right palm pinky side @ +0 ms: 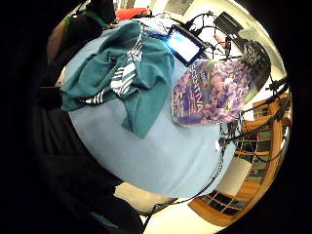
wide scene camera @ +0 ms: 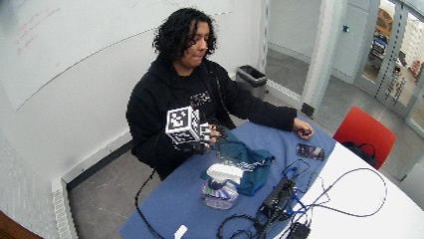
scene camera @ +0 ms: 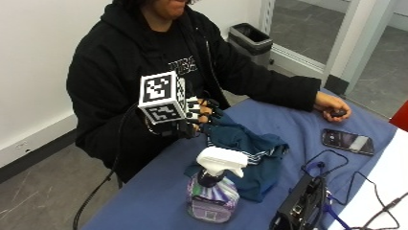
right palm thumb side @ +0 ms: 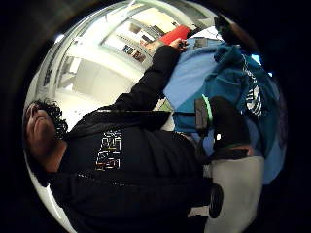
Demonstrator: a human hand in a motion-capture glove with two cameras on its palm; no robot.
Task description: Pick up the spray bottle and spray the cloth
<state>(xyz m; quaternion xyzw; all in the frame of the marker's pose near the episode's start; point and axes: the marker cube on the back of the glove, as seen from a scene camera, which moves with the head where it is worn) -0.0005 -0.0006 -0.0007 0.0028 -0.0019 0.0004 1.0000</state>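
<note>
Three risks from here, nearest the camera first, judged from how things lie:

1. Clear plastic spray bottle w/ white trigger head and purple floral label [scene camera: 213,189] stands upright on the blue tablecloth [scene camera: 159,187], near the front table edge, touching or just beside the cloth's near edge. Just beside it on the other side: black electronic box w/ cables [scene camera: 300,206]. Risk: a hurried side reach knocks the bottle onto the box or off the edge. Cause: the tall bottle looks top-heavy, and the folds leave little room to grasp it.

2. Crumpled teal fabric cloth w/ white stripes [scene camera: 245,146] lies between bottle and gloved hand. Risk: mist drifts past the cloth onto the box and cables. Cause: they sit near the cloth, so nozzle aim matters. Also the bunched folds mean spray would wet only the top layer.

3. Black-gloved right hand [scene camera: 201,115] hovers above the far edge of the cloth, well apart from the bottle, holding nothing. Fingers look loosely curled, approx; tips partly hidden, so can't be sure. Risk: fingers or cable snag the cloth on the way over and drag it into the bottle. Cause: the shortest path to the bottle runs over the cloth.

Farther off, a dark smartphone [scene camera: 347,141] lies flat by the bare hand [scene camera: 331,108]; it seems less exposed to spray.
</note>
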